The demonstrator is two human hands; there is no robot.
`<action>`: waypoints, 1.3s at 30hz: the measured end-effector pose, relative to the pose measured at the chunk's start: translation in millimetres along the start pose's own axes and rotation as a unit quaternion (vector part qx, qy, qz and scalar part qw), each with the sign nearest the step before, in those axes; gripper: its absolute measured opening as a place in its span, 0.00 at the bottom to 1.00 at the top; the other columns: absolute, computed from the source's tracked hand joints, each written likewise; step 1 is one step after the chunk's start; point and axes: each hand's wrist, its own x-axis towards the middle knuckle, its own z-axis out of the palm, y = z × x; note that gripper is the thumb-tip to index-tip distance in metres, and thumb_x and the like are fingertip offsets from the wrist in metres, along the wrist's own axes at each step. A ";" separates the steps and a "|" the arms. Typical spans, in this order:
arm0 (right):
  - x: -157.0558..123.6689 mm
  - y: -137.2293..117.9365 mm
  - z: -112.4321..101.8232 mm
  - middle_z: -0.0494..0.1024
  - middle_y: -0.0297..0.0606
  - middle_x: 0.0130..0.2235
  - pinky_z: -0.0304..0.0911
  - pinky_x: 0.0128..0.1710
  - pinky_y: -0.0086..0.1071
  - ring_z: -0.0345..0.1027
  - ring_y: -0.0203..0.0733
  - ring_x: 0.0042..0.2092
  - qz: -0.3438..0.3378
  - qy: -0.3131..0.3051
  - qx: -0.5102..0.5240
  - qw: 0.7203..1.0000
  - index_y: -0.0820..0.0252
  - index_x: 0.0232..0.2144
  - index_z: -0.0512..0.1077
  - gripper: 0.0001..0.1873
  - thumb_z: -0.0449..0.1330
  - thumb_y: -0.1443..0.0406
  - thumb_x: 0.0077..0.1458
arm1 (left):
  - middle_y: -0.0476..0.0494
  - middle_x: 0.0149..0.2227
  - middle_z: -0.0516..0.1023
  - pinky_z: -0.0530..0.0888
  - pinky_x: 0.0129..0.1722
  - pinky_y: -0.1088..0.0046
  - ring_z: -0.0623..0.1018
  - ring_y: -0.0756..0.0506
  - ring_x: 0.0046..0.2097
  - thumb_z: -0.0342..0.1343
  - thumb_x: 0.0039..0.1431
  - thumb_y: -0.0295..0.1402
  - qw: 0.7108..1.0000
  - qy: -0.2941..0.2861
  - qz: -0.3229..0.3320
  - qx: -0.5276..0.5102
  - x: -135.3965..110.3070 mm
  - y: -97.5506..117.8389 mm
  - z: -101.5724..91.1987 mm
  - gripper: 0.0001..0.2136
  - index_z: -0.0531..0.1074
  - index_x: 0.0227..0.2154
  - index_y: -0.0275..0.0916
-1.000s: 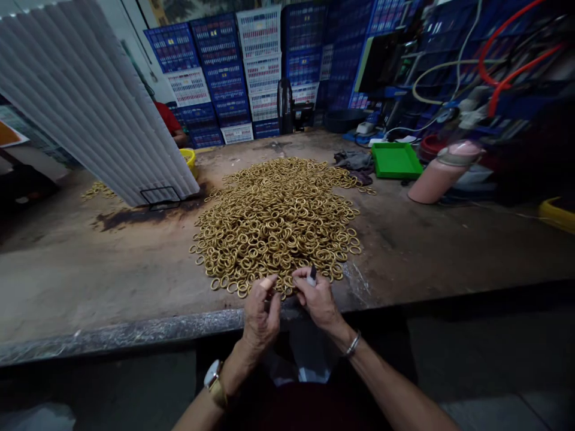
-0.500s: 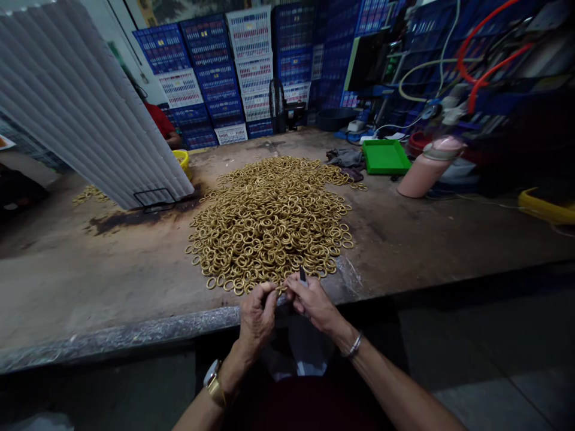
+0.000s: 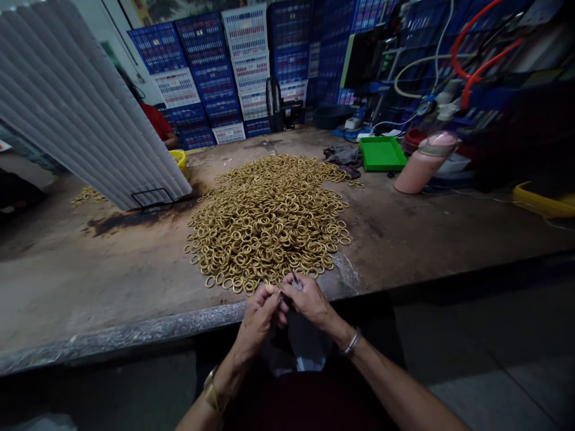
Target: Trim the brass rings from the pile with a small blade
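A large heap of brass-coloured rings (image 3: 269,221) lies on the worktable in front of me. At the heap's near edge, my left hand (image 3: 258,314) is closed in a pinch, its fingertips on what looks like one brass ring, mostly hidden by the fingers. My right hand (image 3: 309,302) meets it, fingers closed round a slim pen-like tool (image 3: 294,278) with a dark end pointing up and a greyish body. The tool's exact kind cannot be made out. Both hands hover just over the table's front edge, fingertips touching or nearly so.
A ribbed white panel (image 3: 90,102) leans on a black wire stand (image 3: 153,197) at left, a person in a red sleeve (image 3: 157,123) behind it. A green tray (image 3: 383,154), a pink bottle (image 3: 424,167) and a yellow container (image 3: 543,200) stand right. Blue and white crates (image 3: 249,72) are stacked behind.
My hands have drawn closer together, and the left hand has turned its fingers inward. The tool in my right hand has tilted, its dark end now further left. The view has shifted slightly.
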 end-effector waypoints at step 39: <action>18.9 19.2 -7.5 0.76 0.38 0.32 0.50 0.29 0.28 0.70 0.41 0.34 -0.042 0.088 -0.513 0.853 0.57 0.36 0.66 0.08 0.52 0.62 0.53 | 0.44 0.30 0.73 0.69 0.23 0.76 0.74 0.49 0.28 0.55 0.50 0.31 0.961 0.009 -0.050 -0.272 -7.3 -15.5 -1.4 0.06 0.65 0.29 0.35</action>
